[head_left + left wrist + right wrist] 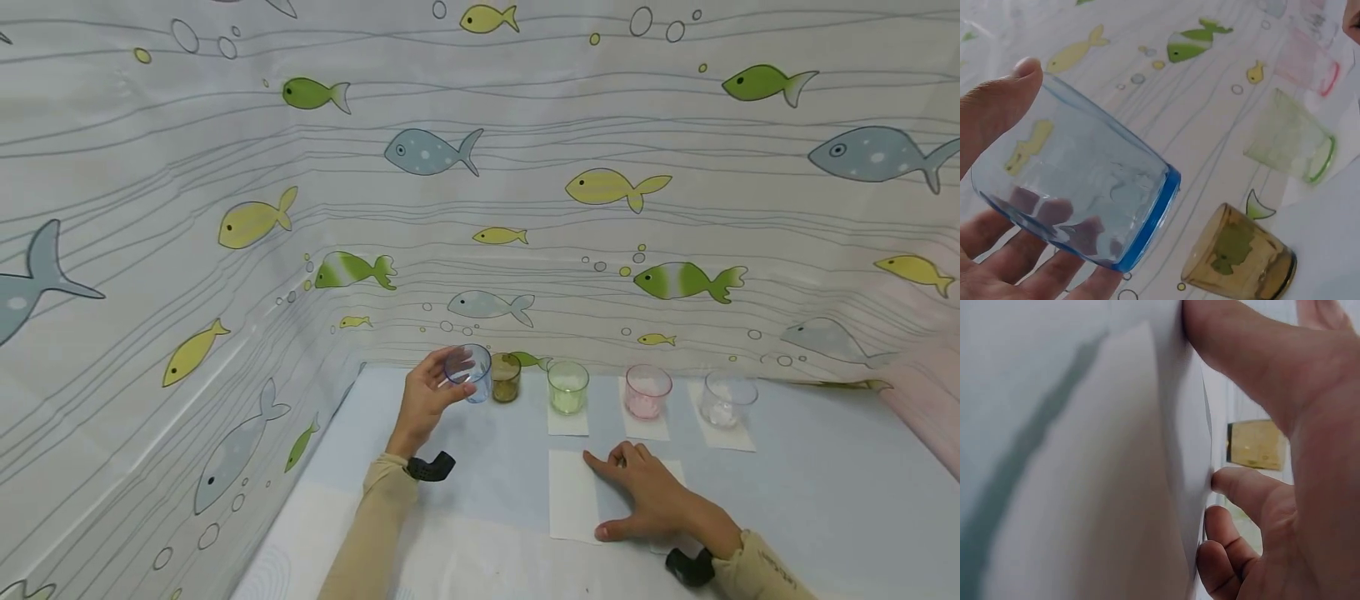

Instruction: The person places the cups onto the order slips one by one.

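Observation:
My left hand (pixel 423 402) holds a blue-tinted glass (pixel 478 385) above the table, tilted, with the thumb on one side and fingers on the other; the left wrist view shows the glass (pixel 1094 181) close up. An amber glass (pixel 506 379) stands just right of it. My right hand (pixel 656 500) rests at the right edge of a white paper (pixel 572 504), index finger and thumb spread, the other fingers curled. In the right wrist view the fingertips of that hand (pixel 1272 506) touch the white surface.
Green (pixel 567 390), pink (pixel 647 393) and clear (pixel 726 402) glasses stand in a row at the back, each on a small white paper. Another paper (pixel 677 472) lies partly under my right hand. A fish-patterned sheet (pixel 525 275) hangs behind and at the left.

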The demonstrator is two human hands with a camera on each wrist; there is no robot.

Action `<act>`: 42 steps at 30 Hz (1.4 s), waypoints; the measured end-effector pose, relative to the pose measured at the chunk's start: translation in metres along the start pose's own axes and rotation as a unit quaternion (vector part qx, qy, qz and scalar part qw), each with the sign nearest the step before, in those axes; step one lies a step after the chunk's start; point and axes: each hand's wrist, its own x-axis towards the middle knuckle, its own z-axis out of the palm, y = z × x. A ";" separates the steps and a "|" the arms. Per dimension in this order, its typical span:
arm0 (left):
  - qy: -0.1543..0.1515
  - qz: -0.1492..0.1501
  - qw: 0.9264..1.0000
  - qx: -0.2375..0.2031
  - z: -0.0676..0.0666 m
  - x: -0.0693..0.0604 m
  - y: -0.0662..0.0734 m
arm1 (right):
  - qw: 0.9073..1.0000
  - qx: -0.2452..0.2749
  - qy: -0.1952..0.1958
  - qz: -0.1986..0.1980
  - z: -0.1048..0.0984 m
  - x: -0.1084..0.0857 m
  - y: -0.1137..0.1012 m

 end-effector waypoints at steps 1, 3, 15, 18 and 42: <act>-0.009 0.000 1.000 -0.005 0.002 -0.001 0.002 | 1.000 0.001 0.002 0.001 0.001 -0.001 0.001; -0.024 0.001 1.000 -0.014 0.006 -0.002 0.006 | 1.000 0.004 0.002 0.005 0.002 -0.002 0.001; -0.128 0.001 0.991 -0.044 0.040 -0.010 0.017 | 0.999 0.010 -0.040 0.024 -0.009 0.002 -0.007; -0.166 0.010 0.985 -0.050 0.054 -0.015 0.016 | 0.998 0.011 -0.057 0.039 -0.010 0.003 -0.009; -0.298 -0.087 0.950 -0.039 0.122 -0.046 -0.036 | 0.999 0.011 -0.043 0.026 -0.010 0.004 -0.006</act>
